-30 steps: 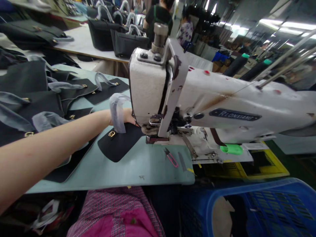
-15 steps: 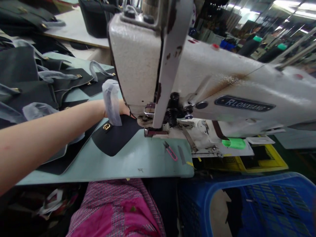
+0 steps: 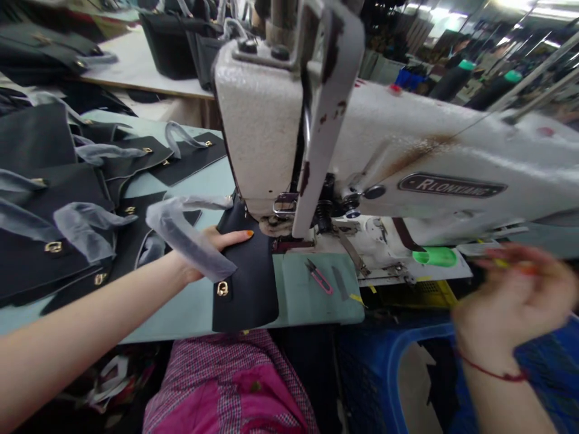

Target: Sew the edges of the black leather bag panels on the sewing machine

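Note:
My left hand (image 3: 212, 244) grips a black leather bag panel (image 3: 251, 286), thumb with an orange nail lying on top and the other fingers mostly hidden. A handle in clear plastic wrap (image 3: 181, 235) arches over that hand, fixed near a gold buckle (image 3: 222, 289). The panel lies beside the head of a white sewing machine (image 3: 260, 132), its near end at the table edge. My right hand (image 3: 511, 295), with a red string on the wrist, is raised at the right, blurred. Its fingers look pinched together near a small yellow spot; what they hold cannot be made out.
More black panels with wrapped handles (image 3: 85, 223) cover the left of the table. Pink thread snips (image 3: 320, 277) lie on the pale green table top (image 3: 298, 301). A green tube (image 3: 434, 257) rests on the machine bed. Below right stands a blue basket (image 3: 393, 367) with scraps.
My left hand has drawn the panel nearer, and the panel has turned so its long side runs toward me. My right hand has come into view at the right.

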`<state>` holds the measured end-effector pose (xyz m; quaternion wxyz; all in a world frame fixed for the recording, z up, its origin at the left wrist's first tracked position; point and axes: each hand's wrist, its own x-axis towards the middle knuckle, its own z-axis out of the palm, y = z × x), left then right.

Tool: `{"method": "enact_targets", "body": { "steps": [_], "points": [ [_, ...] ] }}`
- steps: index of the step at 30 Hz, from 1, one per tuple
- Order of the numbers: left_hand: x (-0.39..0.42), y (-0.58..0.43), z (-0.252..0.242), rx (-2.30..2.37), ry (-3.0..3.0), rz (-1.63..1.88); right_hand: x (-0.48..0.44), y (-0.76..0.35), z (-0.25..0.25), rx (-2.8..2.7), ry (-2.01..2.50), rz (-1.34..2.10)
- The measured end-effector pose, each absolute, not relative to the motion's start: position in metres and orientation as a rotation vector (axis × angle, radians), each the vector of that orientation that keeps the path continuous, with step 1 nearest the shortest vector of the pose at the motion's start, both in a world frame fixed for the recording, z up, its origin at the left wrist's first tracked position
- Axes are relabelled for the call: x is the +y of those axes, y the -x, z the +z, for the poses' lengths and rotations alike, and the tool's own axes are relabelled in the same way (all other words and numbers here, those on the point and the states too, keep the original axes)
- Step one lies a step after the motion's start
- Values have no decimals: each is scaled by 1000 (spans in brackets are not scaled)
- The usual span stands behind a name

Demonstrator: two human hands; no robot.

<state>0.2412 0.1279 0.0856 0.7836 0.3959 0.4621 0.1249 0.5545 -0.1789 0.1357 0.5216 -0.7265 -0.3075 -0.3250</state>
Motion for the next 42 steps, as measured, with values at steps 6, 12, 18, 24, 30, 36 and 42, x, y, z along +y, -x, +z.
{"method": "enact_targets", "body": {
  "steps": [6, 12, 18, 24, 30, 36, 42],
  "points": [
    [125, -238, 79, 990, -771, 184, -99, -404, 93, -1362, 1772, 611],
    [122, -237, 77, 859, -823, 189, -34, -378, 69, -935, 1586, 1047],
    [120, -240, 81, 906, -877, 243, -31, -364, 65, -865, 1587, 1022],
    [124, -240, 75, 901, -848, 227, -30, -364, 58, -823, 1548, 1008],
    [130, -240, 67, 863, -830, 233, -25, -365, 54, -835, 1557, 1014],
    [138, -243, 66, 887, -891, 245, -20, -367, 59, -841, 1577, 972],
    [140, -246, 70, 832, -862, 239, -16, -368, 55, -845, 1578, 959]
  ]
}}
